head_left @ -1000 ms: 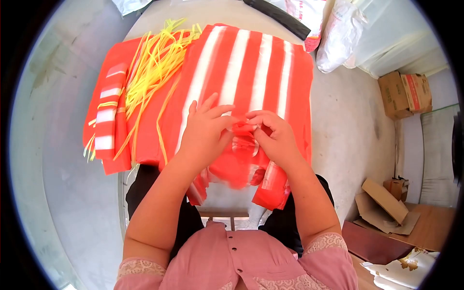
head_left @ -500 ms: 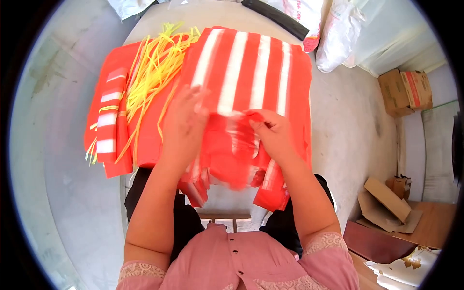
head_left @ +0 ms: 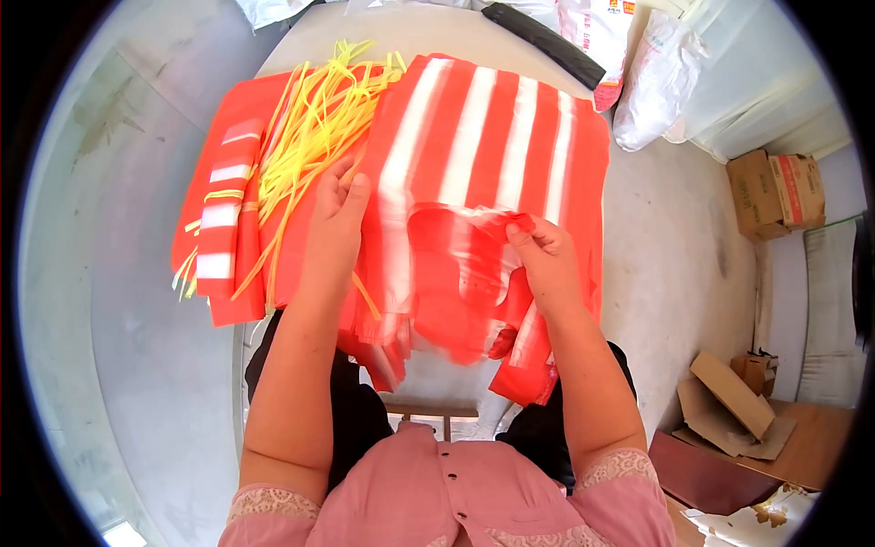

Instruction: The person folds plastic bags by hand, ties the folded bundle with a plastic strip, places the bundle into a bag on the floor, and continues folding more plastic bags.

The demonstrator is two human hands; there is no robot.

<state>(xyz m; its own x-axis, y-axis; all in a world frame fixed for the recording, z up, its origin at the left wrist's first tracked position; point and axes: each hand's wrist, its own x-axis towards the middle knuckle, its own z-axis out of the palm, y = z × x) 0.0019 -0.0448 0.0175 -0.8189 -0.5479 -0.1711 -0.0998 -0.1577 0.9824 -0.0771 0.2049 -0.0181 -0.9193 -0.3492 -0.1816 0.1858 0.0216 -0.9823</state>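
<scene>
A stack of red-and-white striped plastic bags (head_left: pixel 497 137) lies in front of me, with cut-out handles at the near end. My right hand (head_left: pixel 550 262) pinches the top plastic bag (head_left: pixel 447 273) near its handle cut-out, between thumb and fingers. The thin red film of that bag hangs loose toward me. Over the left side of the stack is my left hand (head_left: pixel 339 219), its thumb and curled fingers apart with nothing visible between them. Left of it, a bunch of yellow ties (head_left: pixel 314 128) is spread over more red plastic. A rolled striped bundle (head_left: pixel 219 214) is tied with yellow strips.
A long black roll (head_left: pixel 544 46) lies at the table's far edge, beside white sacks (head_left: pixel 661 82). Cardboard boxes (head_left: pixel 775 193) stand at the right wall. An opened carton (head_left: pixel 729 410) rests on a brown wooden surface at the lower right.
My left hand has drawn away leftward from the handle area. My right hand keeps its pinch on the bag, whose cut-out is spread wider. The whole view has shifted slightly.
</scene>
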